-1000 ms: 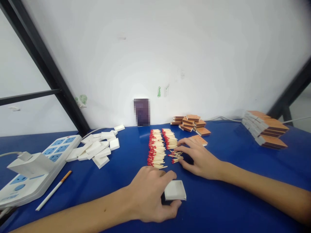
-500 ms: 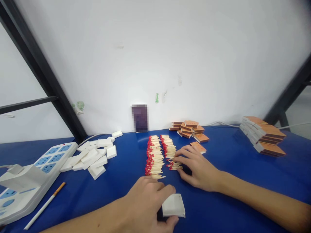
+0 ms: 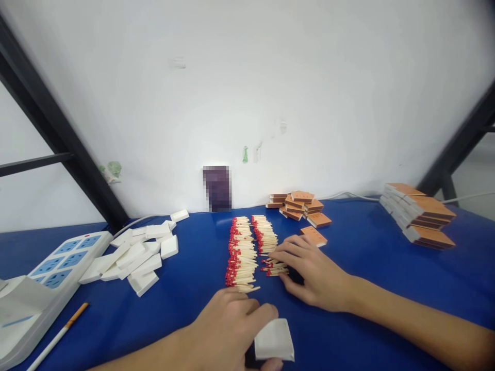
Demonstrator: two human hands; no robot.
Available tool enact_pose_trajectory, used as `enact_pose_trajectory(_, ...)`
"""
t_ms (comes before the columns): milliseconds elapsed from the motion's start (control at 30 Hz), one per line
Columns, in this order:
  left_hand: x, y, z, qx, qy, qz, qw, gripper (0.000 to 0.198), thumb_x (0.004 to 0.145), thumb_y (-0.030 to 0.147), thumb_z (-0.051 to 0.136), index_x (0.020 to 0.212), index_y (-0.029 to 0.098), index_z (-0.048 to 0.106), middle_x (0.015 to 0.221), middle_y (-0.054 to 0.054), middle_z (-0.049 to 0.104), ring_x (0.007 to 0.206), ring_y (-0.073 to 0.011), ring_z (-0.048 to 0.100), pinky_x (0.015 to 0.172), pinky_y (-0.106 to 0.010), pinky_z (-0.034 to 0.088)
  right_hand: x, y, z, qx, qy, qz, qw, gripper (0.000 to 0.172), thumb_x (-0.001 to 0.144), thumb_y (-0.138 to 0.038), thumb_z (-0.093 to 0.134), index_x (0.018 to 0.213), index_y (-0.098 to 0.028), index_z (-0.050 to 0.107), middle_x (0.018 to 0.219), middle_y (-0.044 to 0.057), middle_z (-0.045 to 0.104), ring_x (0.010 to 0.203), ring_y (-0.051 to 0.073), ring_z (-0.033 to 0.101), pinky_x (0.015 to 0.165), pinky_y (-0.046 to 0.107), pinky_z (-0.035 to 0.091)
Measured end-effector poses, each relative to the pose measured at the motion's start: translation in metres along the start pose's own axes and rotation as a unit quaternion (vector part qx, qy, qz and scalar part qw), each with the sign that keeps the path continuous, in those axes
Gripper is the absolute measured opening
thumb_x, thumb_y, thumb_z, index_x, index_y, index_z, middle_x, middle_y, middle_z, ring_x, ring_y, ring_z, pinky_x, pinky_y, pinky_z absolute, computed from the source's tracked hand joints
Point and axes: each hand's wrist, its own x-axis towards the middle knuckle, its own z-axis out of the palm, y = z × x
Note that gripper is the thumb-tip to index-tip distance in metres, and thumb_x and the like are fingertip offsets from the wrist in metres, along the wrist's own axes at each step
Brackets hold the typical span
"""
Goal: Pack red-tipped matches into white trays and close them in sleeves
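Blue surface (image 3: 359, 252), white wall (image 3: 328, 77) behind. One white tray (image 3: 275, 341), front centre, clamped between thumb and finger of the left hand (image 3: 235, 324). Loose red-tipped matches (image 3: 276, 269), small batch, right hand (image 3: 311, 268) curved about them; firmness of grip cannot be told. Match rows (image 3: 243, 252), two, just beyond. Orange matchboxes (image 3: 302, 197), heaped near wall.
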Motion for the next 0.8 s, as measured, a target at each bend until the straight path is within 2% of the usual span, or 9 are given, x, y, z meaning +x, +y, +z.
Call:
enact_pose_trajectory(200, 0.001, -0.001, 0.0, 0.014, 0.003, 0.007, 1.0, 0.041, 0.076, 0.043, 0.07, 0.11, 0.025, 0.056, 0.078, 0.002, 0.067, 0.066, -0.0176, 0.062, 0.069, -0.029, 0.047, 0.003, 0.0, -0.003, -0.005, -0.037, 0.005, 0.999, 0.023, 0.091, -0.019, 0.05, 0.108, -0.016, 0.066, 0.102, 0.011, 0.063, 0.097, 0.026, 0.054, 0.084, 0.044, 0.044)
enact_pose_trajectory(367, -0.001, -0.003, 0.003, 0.035, 0.029, 0.03, 0.999, 0.038, 0.084, 0.052, 0.059, 0.108, 0.023, 0.056, 0.077, 0.0, 0.066, 0.065, -0.0169, 0.061, 0.069, -0.028, 0.046, 0.002, 0.003, -0.002, 0.007, -0.03, -0.001, 1.0, 0.027, 0.091, -0.018, 0.051, 0.114, -0.018, 0.065, 0.105, 0.012, 0.062, 0.098, 0.025, 0.054, 0.084, 0.042, 0.045)
enact_pose_trajectory(467, -0.001, -0.009, 0.011, 0.066, 0.046, 0.058, 0.995, 0.04, 0.09, 0.058, 0.052, 0.106, 0.022, 0.056, 0.069, 0.001, 0.063, 0.059, -0.0155, 0.058, 0.063, -0.027, 0.044, 0.0, 0.004, 0.0, 0.029, -0.021, -0.004, 0.999, 0.029, 0.09, -0.017, 0.052, 0.117, -0.019, 0.063, 0.112, 0.013, 0.063, 0.103, 0.026, 0.056, 0.086, 0.044, 0.045)
enact_pose_trajectory(600, -0.002, -0.019, 0.028, 0.134, 0.111, 0.098, 0.98, 0.014, 0.098, 0.031, 0.045, 0.096, 0.024, 0.057, 0.057, 0.004, 0.055, 0.049, -0.0139, 0.051, 0.057, -0.026, 0.04, -0.001, 0.005, 0.003, 0.06, -0.021, 0.011, 0.998, 0.033, 0.089, -0.015, 0.051, 0.12, -0.021, 0.061, 0.114, 0.012, 0.064, 0.103, 0.025, 0.059, 0.089, 0.044, 0.046)
enact_pose_trajectory(700, -0.005, -0.028, 0.044, 0.144, 0.123, 0.096, 0.977, 0.015, 0.097, 0.024, 0.047, 0.085, 0.023, 0.057, 0.054, 0.005, 0.052, 0.047, -0.0118, 0.049, 0.057, -0.025, 0.039, -0.002, 0.006, 0.004, 0.077, -0.022, 0.017, 0.997, 0.03, 0.089, -0.014, 0.051, 0.116, -0.02, 0.062, 0.111, 0.012, 0.065, 0.1, 0.024, 0.06, 0.088, 0.042, 0.048)
enact_pose_trajectory(800, -0.008, -0.034, 0.058, 0.127, 0.137, 0.086, 0.979, 0.027, 0.097, 0.024, 0.051, 0.071, 0.02, 0.049, 0.05, 0.006, 0.047, 0.045, -0.0092, 0.045, 0.053, -0.025, 0.036, -0.003, 0.007, 0.006, 0.097, -0.041, 0.017, 0.994, 0.031, 0.091, -0.012, 0.048, 0.117, -0.023, 0.061, 0.11, 0.01, 0.065, 0.101, 0.023, 0.06, 0.087, 0.04, 0.048)
